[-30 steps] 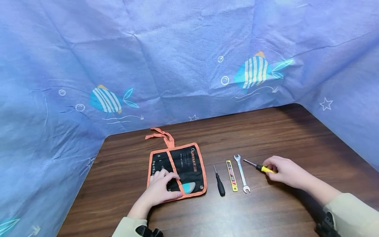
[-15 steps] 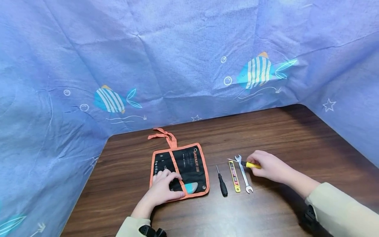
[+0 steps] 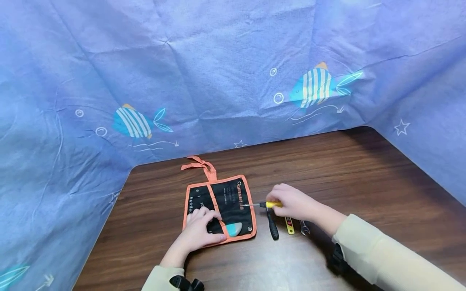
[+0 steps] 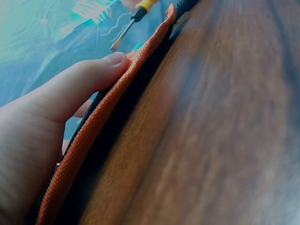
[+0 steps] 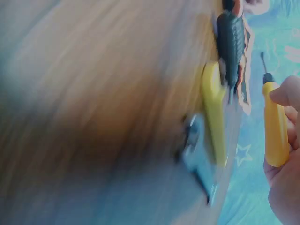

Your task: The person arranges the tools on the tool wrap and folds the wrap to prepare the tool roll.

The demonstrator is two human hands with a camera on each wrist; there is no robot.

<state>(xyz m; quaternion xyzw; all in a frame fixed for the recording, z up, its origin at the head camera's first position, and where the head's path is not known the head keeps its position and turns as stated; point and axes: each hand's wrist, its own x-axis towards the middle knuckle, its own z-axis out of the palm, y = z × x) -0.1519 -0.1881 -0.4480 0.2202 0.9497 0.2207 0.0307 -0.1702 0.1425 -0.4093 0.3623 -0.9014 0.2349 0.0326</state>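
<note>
A black tool pouch (image 3: 227, 194) with orange trim lies flat on the table. My left hand (image 3: 198, 229) rests on its lower left part, the thumb on the lower hem and the index fingertip at the orange pocket band. Beside that thumb, the rounded end of a teal and grey item (image 3: 234, 229) shows on the pouch; its kind is unclear. My right hand (image 3: 291, 203) grips a yellow-handled screwdriver (image 3: 274, 204), whose shaft points left over the pouch's right edge. In the right wrist view the thumb and fingers wrap its yellow handle (image 5: 275, 126).
Right of the pouch lie a black screwdriver (image 3: 272, 227), a slim yellow item with printing (image 3: 289, 226) and an open-end wrench (image 3: 304, 228), all partly under my right hand. Orange ties (image 3: 207, 167) stretch behind the pouch. A blue fish-print cloth (image 3: 225, 81) hangs behind the table.
My right hand has carried the yellow screwdriver leftward, across the wrench, the yellow item and the black screwdriver, to the pouch's right edge. My left hand keeps its place on the pouch.
</note>
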